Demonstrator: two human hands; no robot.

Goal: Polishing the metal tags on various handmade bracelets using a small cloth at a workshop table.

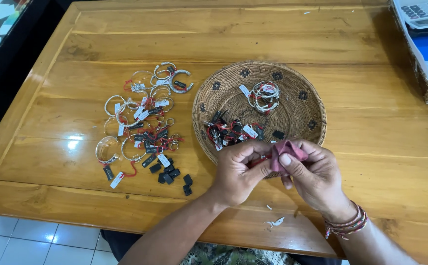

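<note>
Both hands meet at the near edge of the desk [224, 34]. Left hand [236, 172] and right hand [314, 174] are closed, pinching a small pink cloth [287, 149] between them. Just beyond lies a round woven basket [300, 115] holding tagged jewellery. Left of it, silver bracelets [140, 115] scattered on golden wood. White floor tiles [37, 240] below; a calculator [425, 11] at the far right corner.
</note>
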